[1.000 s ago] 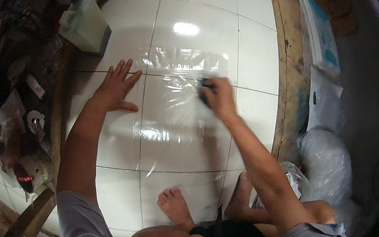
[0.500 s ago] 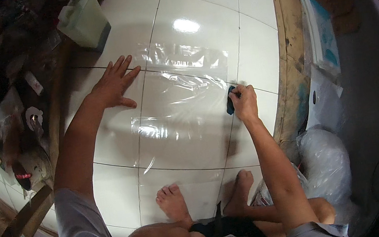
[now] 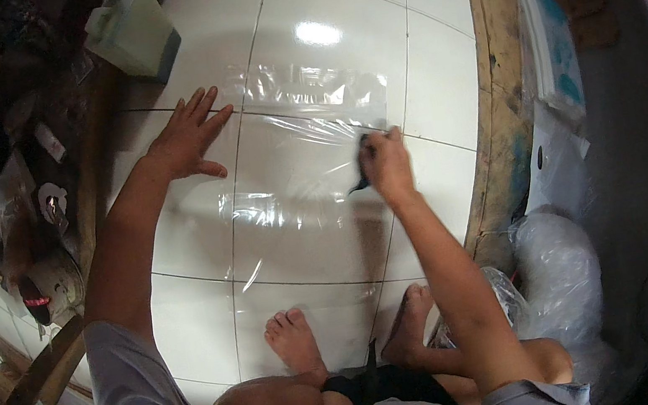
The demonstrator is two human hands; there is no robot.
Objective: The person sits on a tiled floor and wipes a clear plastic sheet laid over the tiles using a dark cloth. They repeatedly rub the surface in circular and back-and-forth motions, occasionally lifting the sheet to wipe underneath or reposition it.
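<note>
A clear plastic sheet [image 3: 289, 144] lies wrinkled and shiny on the white floor tiles [image 3: 317, 0]. My left hand [image 3: 191, 139] rests with fingers spread at the sheet's left edge, holding nothing. Over the right part of the sheet, my right hand [image 3: 385, 160] is closed on a dark cloth [image 3: 362, 161], which is pressed against the plastic. The fingers partly hide the cloth. Wrinkles in the plastic run toward it.
At the upper left stands a pale jerrycan [image 3: 134, 33]. Cluttered wooden shelving runs along the left. A wooden beam [image 3: 488, 117] borders the tiles on the right, with flat blue-white packs [image 3: 549, 44] and bulging clear plastic bags [image 3: 555, 268] beyond. My bare feet [image 3: 293, 339] are below the sheet.
My right hand has moved left with the dark cloth, from the sheet's right edge farther onto the plastic. My left hand stays spread at about the same place.
</note>
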